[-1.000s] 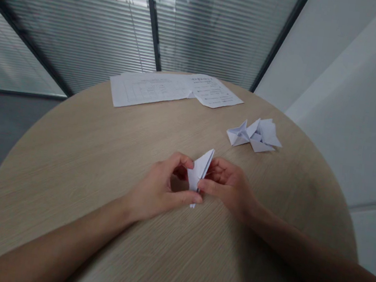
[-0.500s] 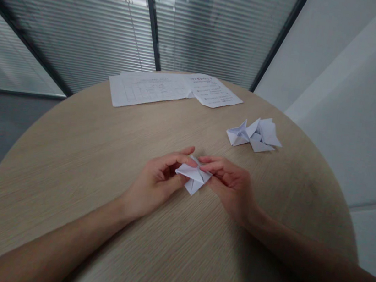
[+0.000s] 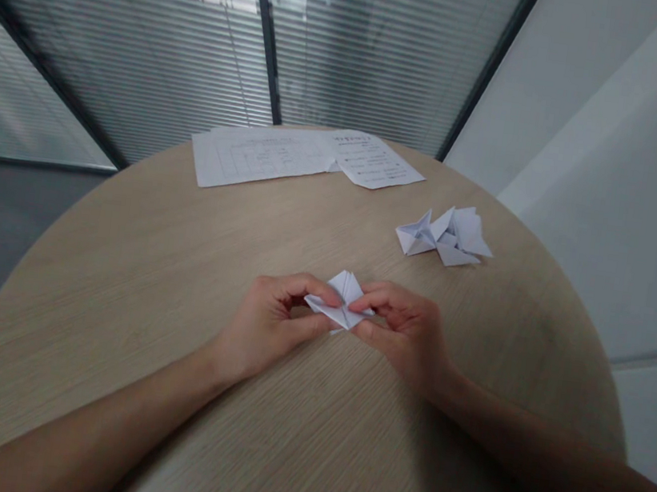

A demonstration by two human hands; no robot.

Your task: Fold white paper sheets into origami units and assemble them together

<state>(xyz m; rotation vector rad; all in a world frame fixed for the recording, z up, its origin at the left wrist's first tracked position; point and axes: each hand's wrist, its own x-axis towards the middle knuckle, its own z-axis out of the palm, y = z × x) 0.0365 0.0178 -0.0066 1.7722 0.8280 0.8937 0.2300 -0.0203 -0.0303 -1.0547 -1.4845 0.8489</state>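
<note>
A small piece of folded white paper [image 3: 347, 285] is held between both hands, over the middle of the table. My left hand [image 3: 280, 312] pinches its left side, fingers on top and thumb at the near edge. My right hand [image 3: 403, 324] grips the right side the same way, with a fingertip pressed on the centre crease. The paper's far corner points away from me, and its near point shows between the thumbs. My fingers cover both side corners in part.
Several folded white paper pieces [image 3: 460, 235] lie in a cluster at the back right of the round wooden table [image 3: 113, 315]. Printed sheets [image 3: 267, 159] rest along its far edge. Behind stand window blinds [image 3: 177, 57], with a white wall [image 3: 619, 155] to the right.
The near flap that pointed toward me is now folded under or turned, and the far part of the paper shows more. Both hands have closed in around the near edge.
</note>
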